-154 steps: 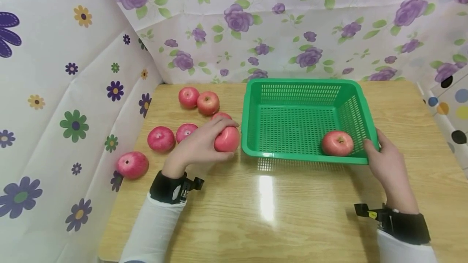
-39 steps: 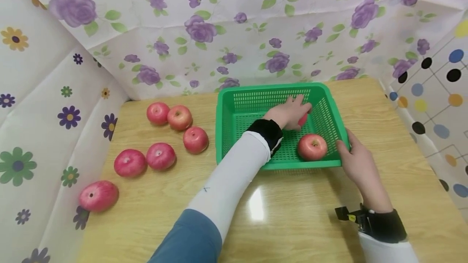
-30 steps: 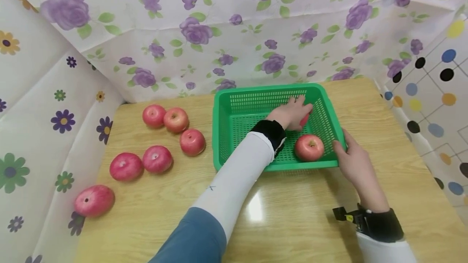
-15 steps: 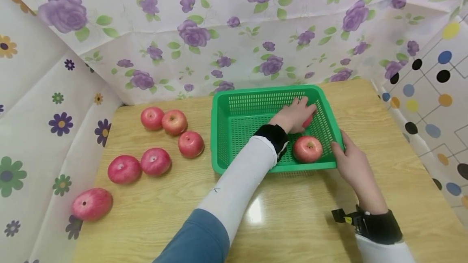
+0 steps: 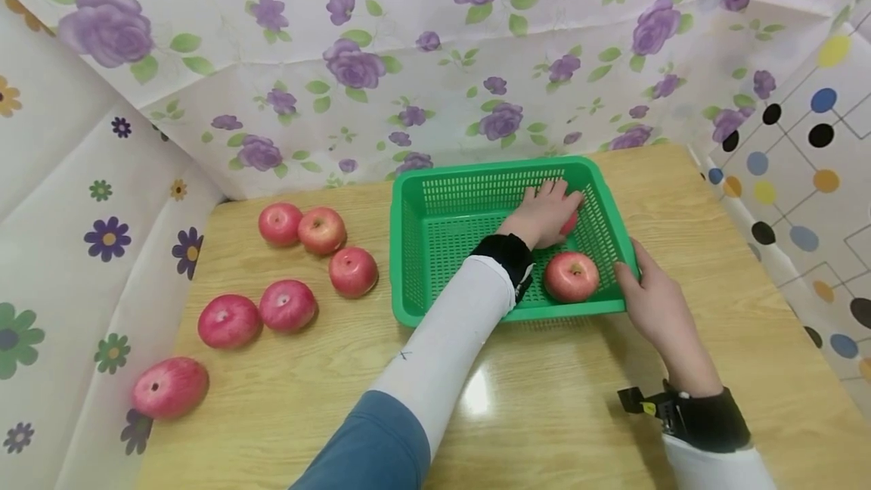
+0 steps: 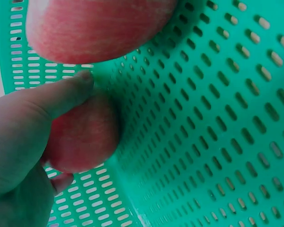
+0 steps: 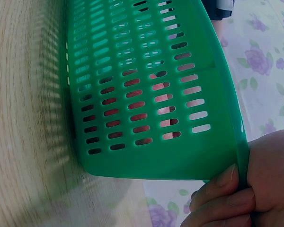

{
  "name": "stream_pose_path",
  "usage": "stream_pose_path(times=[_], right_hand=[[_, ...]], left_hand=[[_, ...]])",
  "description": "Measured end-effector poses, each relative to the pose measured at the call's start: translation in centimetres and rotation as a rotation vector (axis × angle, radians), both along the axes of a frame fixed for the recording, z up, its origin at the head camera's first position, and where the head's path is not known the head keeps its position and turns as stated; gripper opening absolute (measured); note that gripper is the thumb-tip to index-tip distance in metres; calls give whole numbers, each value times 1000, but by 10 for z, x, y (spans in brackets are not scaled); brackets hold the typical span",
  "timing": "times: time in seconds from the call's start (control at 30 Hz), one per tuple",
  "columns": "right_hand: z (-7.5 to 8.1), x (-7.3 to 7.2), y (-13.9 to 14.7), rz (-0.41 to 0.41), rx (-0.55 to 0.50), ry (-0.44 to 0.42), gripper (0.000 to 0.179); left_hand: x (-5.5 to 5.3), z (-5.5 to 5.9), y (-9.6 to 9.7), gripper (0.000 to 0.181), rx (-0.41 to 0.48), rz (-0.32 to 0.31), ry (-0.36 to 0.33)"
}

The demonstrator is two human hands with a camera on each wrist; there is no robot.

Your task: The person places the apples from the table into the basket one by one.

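My left hand (image 5: 542,216) reaches into the green plastic basket (image 5: 398,255), near its back right corner. It holds a red apple (image 5: 570,224), mostly covered by the hand in the head view; in the left wrist view, thumb and fingers curl around this apple (image 6: 87,135) low in the basket. A second apple (image 5: 571,277) lies just in front of it, close to the basket's front right corner. My right hand (image 5: 658,307) grips the basket's rim at that corner, thumb on top. In the right wrist view its fingers (image 7: 227,198) curl around the rim.
Several more apples lie on the wooden table (image 5: 327,399) left of the basket: two touching at the back, one near the basket (image 5: 353,272), two in the middle, and one at the left edge (image 5: 170,388). Flowered sheets (image 5: 354,112) stand behind and left.
My left hand has carried an apple from the table left of the basket into the basket's back right part. Over the last second it has stayed there with only slight shifts. The right hand keeps its grip.
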State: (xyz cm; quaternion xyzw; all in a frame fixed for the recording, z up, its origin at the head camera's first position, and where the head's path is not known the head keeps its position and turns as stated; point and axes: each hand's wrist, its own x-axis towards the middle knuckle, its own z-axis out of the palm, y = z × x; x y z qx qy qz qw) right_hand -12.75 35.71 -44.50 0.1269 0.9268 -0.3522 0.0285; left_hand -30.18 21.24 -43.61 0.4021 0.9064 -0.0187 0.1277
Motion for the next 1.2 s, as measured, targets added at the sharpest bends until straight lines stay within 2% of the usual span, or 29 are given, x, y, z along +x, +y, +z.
stream_pose_path(times=[0.17,0.6,1.2], right_hand=[[0,-1,0,0,4,0,67],[-1,0,-1,-11,9,3,65],[-2,1,-2,-17,7,5,65]], left_hand=[[0,-2,1,71,3,-5,25],[1,-5,2,74,14,26,-1],[2,-1,1,72,38,33,12]])
